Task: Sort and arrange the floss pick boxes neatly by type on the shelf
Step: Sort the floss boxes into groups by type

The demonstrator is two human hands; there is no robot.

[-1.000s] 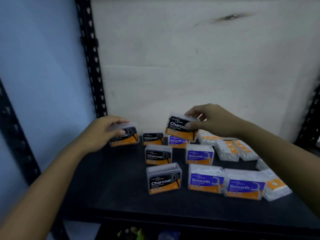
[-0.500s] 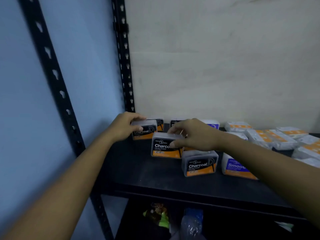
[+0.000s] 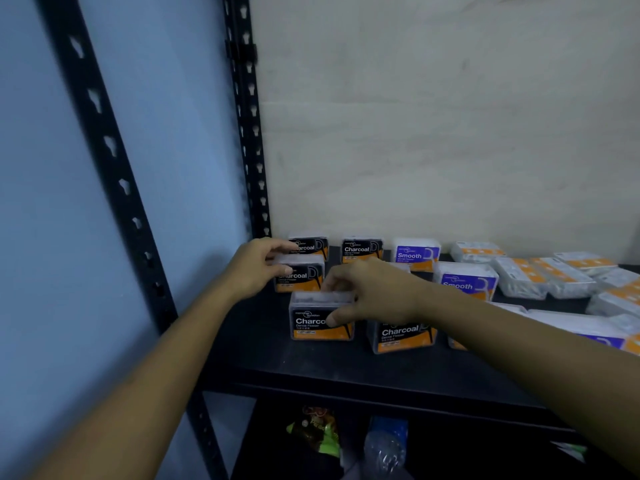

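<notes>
Black-and-orange Charcoal boxes stand at the left of the black shelf (image 3: 277,362). My left hand (image 3: 258,268) grips a Charcoal box (image 3: 301,277) in the second row, just in front of another Charcoal box (image 3: 310,245) at the back corner. My right hand (image 3: 374,292) holds the front Charcoal box (image 3: 320,320) by its top and face, resting on the shelf. Two more Charcoal boxes (image 3: 362,249) (image 3: 401,336) stand to the right. Purple Smooth boxes (image 3: 415,254) (image 3: 467,282) follow, then white-and-orange boxes (image 3: 523,278) lying flat.
Black slotted uprights (image 3: 247,133) (image 3: 104,161) frame the shelf's left side, against a blue wall. A pale wall closes the back. Below the shelf lie a green-and-yellow packet (image 3: 317,431) and a clear bag (image 3: 384,445).
The view has drawn closer. My right hand has set its Charcoal box down at the front left, in front of the left hand's box. The left hand's box now stands before the back-corner box.
</notes>
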